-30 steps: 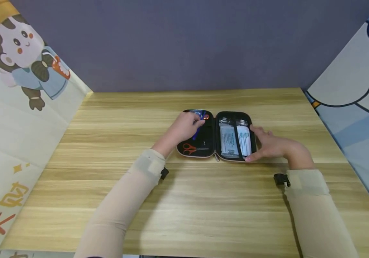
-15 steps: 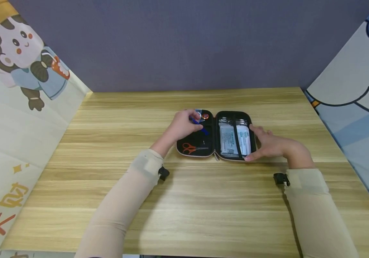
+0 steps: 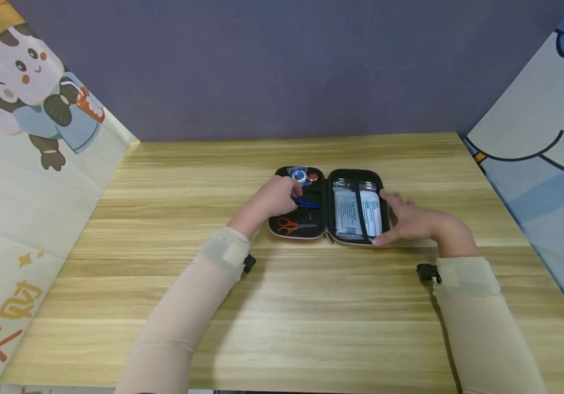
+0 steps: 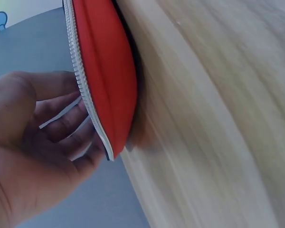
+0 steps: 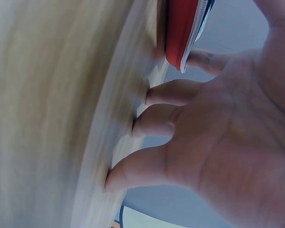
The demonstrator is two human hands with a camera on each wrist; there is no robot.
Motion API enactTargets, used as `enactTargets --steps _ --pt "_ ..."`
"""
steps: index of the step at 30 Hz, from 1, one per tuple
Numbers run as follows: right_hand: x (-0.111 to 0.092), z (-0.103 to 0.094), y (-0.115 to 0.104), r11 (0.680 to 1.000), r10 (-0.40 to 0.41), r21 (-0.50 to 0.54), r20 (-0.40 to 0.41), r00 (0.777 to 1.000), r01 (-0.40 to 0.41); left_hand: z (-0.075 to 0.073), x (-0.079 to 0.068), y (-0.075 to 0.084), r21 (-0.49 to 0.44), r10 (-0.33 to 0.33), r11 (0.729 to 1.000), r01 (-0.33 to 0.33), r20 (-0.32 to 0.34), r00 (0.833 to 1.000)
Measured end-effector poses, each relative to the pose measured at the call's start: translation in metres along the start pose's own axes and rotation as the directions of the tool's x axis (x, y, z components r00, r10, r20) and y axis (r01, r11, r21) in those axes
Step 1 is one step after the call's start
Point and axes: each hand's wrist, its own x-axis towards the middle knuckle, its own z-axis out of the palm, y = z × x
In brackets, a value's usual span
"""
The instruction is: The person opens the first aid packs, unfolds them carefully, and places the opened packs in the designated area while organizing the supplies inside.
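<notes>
In the head view, a small zip case (image 3: 328,241) lies unfolded on the table, black inside and red outside. My left hand (image 3: 274,197) reaches over its left half, fingertips at one end of blue tweezers (image 3: 306,203), which lie low in that half. The hand covers part of them. Below them are orange-handled scissors (image 3: 292,225); above, a blue-and-white round item (image 3: 300,176) and a small red round item (image 3: 313,177). With fingers spread, my right hand (image 3: 412,222) touches the right half's outer edge. Its other fingertips (image 5: 116,179) rest on the table in the right wrist view.
A black elastic strap (image 3: 362,210) crosses white and clear packets (image 3: 346,213) in the right half. The wooden table (image 3: 331,317) extends around the case, with a grey-blue wall (image 3: 282,71) behind and printed cloth panels at both sides.
My left hand has brought the blue tweezers down from the upper part of the left half to its middle, uncovering the blue-and-white round item. The right hand stays at the edge.
</notes>
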Motion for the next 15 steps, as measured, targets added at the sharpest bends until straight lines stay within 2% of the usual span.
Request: enactTargets --steps 4,10,15 --pt "-0.0007 0.0007 0.0 1.0 0.001 0.002 0.003 1.0 -0.001 -0.0003 0.0006 0.0032 0.037 0.018 0.999 -0.019 0.026 1.0" --pt "-0.0005 0.0007 0.0003 1.0 0.0 0.007 0.005 1.0 0.0 -0.003 -0.0009 0.0059 0.035 -0.007 0.999 0.006 0.043 0.999" --pt "0.0 0.0001 0.0001 1.0 -0.001 -0.001 0.001 1.0 0.001 -0.0021 -0.0025 0.0096 0.085 -0.026 0.996 0.024 0.032 0.999"
